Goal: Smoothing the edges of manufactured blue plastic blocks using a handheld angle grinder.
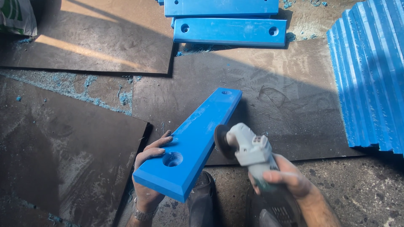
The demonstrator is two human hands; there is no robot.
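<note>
At the near edge, the person's left hand takes hold of a long blue plastic bar at its near end, its grip clamped on the left edge: the fingers curl up over the top face just beside a large countersunk hole, and the palm sits underneath. The bar rises tilted from about six o'clock up toward one o'clock, with a smaller hole near its far end. At five o'clock the right hand has its grip closed around the body of a pale angle grinder, whose dark disc stands on edge, touching or just beside the bar's right long edge about midway along; I cannot tell whether it is actually in contact.

The step in hand looks like dressing or chamfering that right edge. To my judgement the next move calls for a steady left hold while the disc travels along the edge, keeping well clear of the left fingers.

Beyond the hands, dark boards lie on the floor, dusted with blue shavings. At three o'clock a stack of blue slabs stands on edge. Farthest, at twelve o'clock, two more blue bars with holes lie flat, and a sack corner shows at ten o'clock.
</note>
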